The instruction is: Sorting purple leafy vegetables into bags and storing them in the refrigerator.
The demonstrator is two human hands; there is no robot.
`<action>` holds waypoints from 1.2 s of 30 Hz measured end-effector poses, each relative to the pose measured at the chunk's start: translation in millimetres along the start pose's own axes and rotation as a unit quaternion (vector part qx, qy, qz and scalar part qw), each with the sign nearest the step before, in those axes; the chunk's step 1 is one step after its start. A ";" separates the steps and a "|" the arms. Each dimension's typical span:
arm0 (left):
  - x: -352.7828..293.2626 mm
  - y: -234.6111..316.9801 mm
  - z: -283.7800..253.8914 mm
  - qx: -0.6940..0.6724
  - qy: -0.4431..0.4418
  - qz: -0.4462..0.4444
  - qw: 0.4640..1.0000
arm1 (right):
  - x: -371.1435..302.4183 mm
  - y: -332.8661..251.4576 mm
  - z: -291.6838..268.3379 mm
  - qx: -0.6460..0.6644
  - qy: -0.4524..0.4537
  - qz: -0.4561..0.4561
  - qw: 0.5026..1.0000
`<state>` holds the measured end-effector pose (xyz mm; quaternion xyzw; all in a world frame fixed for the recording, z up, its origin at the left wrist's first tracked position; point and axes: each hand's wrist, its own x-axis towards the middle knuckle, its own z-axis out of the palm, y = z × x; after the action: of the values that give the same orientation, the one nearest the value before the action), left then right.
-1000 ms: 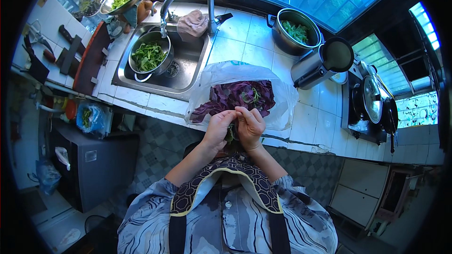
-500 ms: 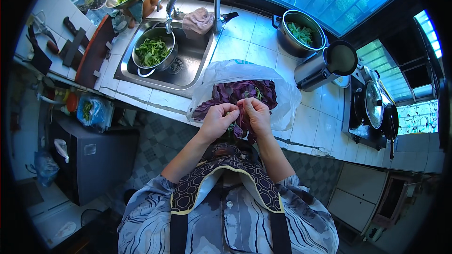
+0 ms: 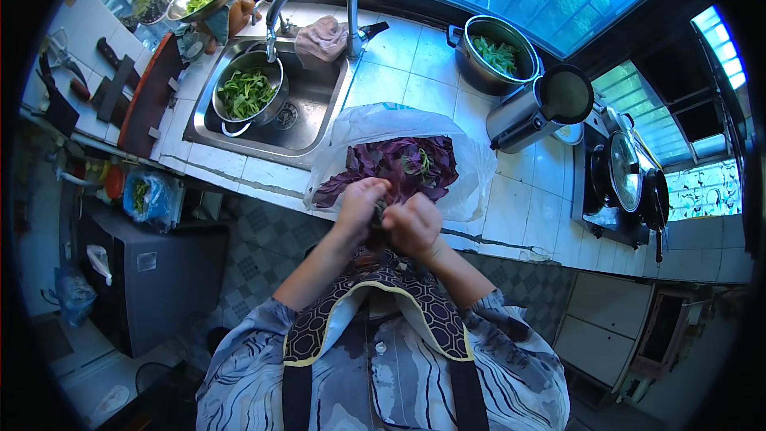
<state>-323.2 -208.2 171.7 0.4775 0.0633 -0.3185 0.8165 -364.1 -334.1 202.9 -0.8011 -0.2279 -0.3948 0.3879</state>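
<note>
Both of my hands are raised close together over the counter's front edge. My left hand pinches a leafy sprig that hangs, dark and blurred, between the two hands. Curled and smeared by motion, my right hand is closed at the same sprig; its fingertips are hidden. Just beyond them lies a heap of purple leafy greens, with a few green undersides and stems showing. The heap rests in an opened white plastic bag spread on the tiled counter.
Left of the bag, a steel sink holds a pot of green leaves under the faucet. Behind right stand a large pot with greens and a steel jug. A stove with lidded pan is farther right.
My hands have come lower and nearer my body, away from the heap, and the right hand has turned over into a curl. The view has shifted slightly.
</note>
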 end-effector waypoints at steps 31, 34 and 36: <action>33.4 71.9 4.9 0.283 -0.080 0.123 0.948 | 37.6 39.1 -25.8 0.298 -0.127 0.546 0.773; 26.6 72.0 14.8 0.285 -0.100 0.149 0.942 | 42.3 33.2 -26.7 0.303 -0.137 0.561 0.758; 24.3 72.0 16.4 0.288 -0.070 0.174 0.939 | 44.1 29.7 -28.1 0.317 -0.135 0.582 0.736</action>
<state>-265.6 -208.3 223.9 0.6718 -0.1727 -0.2089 0.6893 -331.2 -371.8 236.4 -0.6533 0.1212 0.1159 0.7383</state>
